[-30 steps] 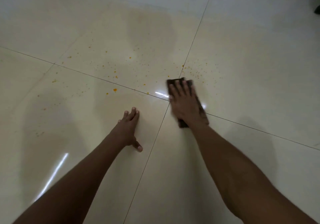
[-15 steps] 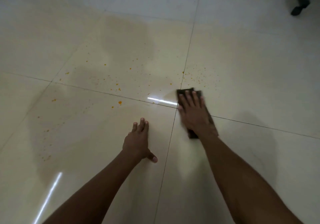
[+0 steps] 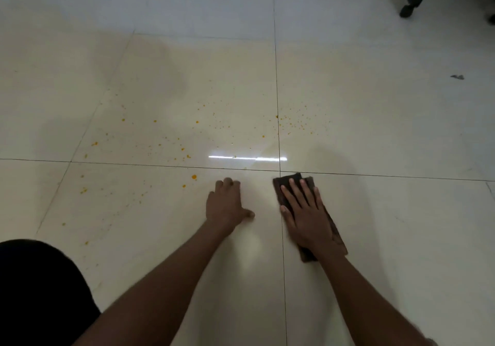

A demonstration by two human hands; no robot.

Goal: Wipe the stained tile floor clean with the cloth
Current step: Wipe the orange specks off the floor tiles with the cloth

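Note:
A folded dark brown cloth (image 3: 290,182) lies flat on the glossy cream tile floor (image 3: 375,225), just right of a grout line and below the crossing of two lines. My right hand (image 3: 305,211) presses on it with straight, spread fingers. My left hand (image 3: 227,206) rests palm down on the tile to the left, fingers straight, thumb out to the right. Orange stain spots (image 3: 187,142) are scattered over the tiles ahead and to the left, with a bigger drop (image 3: 194,177) near my left hand and a cluster (image 3: 297,123) right of the grout line.
Black chair legs with casters (image 3: 407,8) stand at the far right. A small dark scrap (image 3: 457,77) lies on the floor at right. A dark clothed knee (image 3: 40,292) fills the lower left corner.
My right hand has drawn the cloth back toward me, from the spotted tile across the horizontal grout line. The view has swung so the grout lines run straight. My left hand stays planted.

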